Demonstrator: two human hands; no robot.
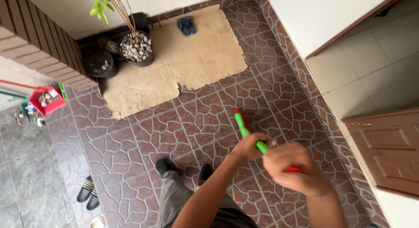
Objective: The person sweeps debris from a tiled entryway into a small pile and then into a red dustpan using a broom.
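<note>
We are gripping the green handle (248, 134), fingers of both hands wrapped round it: left hand (249, 146) farther, right hand (294, 169) nearer; its long axis running far-left toward the floor (183, 123).

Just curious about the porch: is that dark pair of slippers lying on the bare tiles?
No, the dark blue slippers lie on the flattened cardboard sheet, near the far wall.

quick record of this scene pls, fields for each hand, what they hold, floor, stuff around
left hand: gripping the green handle, lower down the stick
right hand: gripping the same handle, nearer the camera, at a red part
floor: brown crackle-pattern tiles
cardboard sheet: flat by the wall
on cardboard: dark slippers
potted plant: pebbles on top, beside the cardboard
red dustpan: far left
</note>
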